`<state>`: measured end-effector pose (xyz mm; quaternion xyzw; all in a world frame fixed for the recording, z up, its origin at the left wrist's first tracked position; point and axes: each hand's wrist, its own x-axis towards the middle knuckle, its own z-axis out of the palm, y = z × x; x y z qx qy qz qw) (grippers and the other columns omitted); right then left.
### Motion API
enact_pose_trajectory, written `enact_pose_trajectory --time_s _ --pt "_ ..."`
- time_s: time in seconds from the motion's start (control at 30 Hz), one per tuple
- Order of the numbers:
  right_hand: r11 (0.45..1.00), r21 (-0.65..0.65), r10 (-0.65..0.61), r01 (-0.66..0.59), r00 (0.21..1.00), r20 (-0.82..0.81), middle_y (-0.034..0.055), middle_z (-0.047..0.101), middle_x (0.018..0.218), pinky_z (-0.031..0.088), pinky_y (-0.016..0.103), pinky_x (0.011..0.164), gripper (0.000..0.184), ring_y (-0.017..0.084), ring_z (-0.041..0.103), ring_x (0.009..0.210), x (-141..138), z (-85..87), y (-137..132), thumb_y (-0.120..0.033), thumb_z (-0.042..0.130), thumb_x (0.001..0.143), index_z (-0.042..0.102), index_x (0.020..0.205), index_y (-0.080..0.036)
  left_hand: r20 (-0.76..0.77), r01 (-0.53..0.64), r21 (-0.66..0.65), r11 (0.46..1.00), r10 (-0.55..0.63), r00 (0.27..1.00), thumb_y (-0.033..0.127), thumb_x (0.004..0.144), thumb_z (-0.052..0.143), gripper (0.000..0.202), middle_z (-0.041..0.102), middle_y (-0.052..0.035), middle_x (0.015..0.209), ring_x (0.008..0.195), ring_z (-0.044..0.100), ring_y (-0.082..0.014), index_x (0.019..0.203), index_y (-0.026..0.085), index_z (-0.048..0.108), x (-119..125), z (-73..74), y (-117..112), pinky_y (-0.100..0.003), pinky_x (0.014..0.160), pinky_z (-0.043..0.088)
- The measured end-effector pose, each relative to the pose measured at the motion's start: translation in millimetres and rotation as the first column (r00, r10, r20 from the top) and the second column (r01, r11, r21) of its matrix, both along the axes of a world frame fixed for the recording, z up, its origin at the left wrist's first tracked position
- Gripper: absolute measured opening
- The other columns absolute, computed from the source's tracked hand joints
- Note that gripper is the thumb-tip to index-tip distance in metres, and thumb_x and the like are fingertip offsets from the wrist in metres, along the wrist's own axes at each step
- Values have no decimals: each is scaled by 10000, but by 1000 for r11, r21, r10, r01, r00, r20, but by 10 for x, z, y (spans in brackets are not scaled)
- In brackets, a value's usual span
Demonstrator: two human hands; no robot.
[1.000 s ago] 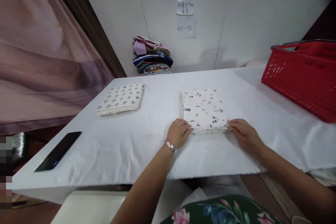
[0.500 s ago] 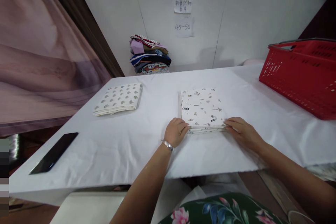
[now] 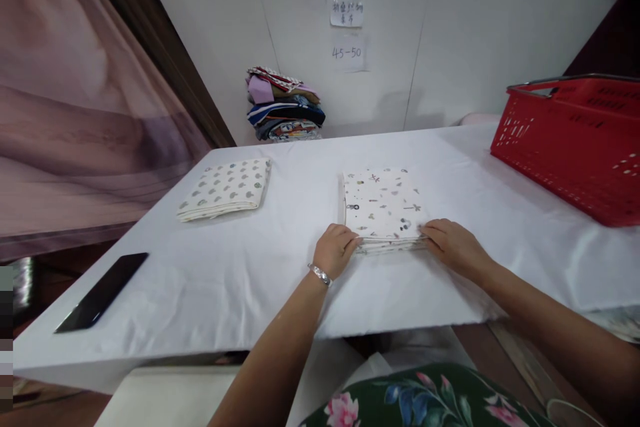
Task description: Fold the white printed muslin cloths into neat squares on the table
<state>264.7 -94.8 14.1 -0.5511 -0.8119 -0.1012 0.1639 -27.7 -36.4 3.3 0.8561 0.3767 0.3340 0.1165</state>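
A white cloth with small scattered prints (image 3: pixel 383 203) lies folded into a layered square on the white-covered table (image 3: pixel 280 280). At its near left corner my left hand (image 3: pixel 336 250), with a silver bracelet at the wrist, pinches the folded layers. My right hand (image 3: pixel 453 247) grips the near right corner between thumb and fingers. The near edge, with several layers showing, runs between both hands. Farther left lies a second folded cloth (image 3: pixel 227 188), white with a grey tree-like pattern, touched by neither hand.
A red plastic basket (image 3: pixel 570 153) with a metal handle stands at the right. A dark flat panel (image 3: pixel 103 292) lies near the left edge. Behind the table rises a stack of folded fabrics (image 3: pixel 285 107) against the wall. A pink curtain (image 3: pixel 75 93) hangs at the left.
My right hand has shifted slightly left and away from me, farther onto the cloth's near right corner. The left hand keeps its hold on the other corner.
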Motion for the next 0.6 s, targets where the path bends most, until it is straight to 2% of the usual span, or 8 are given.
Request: enact_pose_trajectory --time_s 0.13,0.4,0.6 --pt "998 58 4 -1 999 -49 96 622 993 466 370 753 247 225 562 899 36 -4 -28 -239 416 845 617 976 -180 -4 -3 34 999 3 1000 310 885 453 231 593 -26 791 811 486 -159 790 209 637 -2 -11 8 -283 694 433" --pt "999 -8 43 -44 993 -108 92 621 997 469 401 768 263 231 555 902 29 -24 -63 -284 393 867 610 987 -196 -44 -2 96 995 6 999 319 890 440 238 597 -39 804 806 489 -174 828 212 643 -25 -14 20 -310 694 435" --pt "992 -81 86 -101 983 -164 79 590 1074 474 401 796 264 236 528 988 51 -23 -82 -282 429 851 568 1072 -239 -61 3 79 997 2 998 324 885 447 239 597 -36 792 800 490 -173 812 219 649 -30 -13 24 -309 679 439"
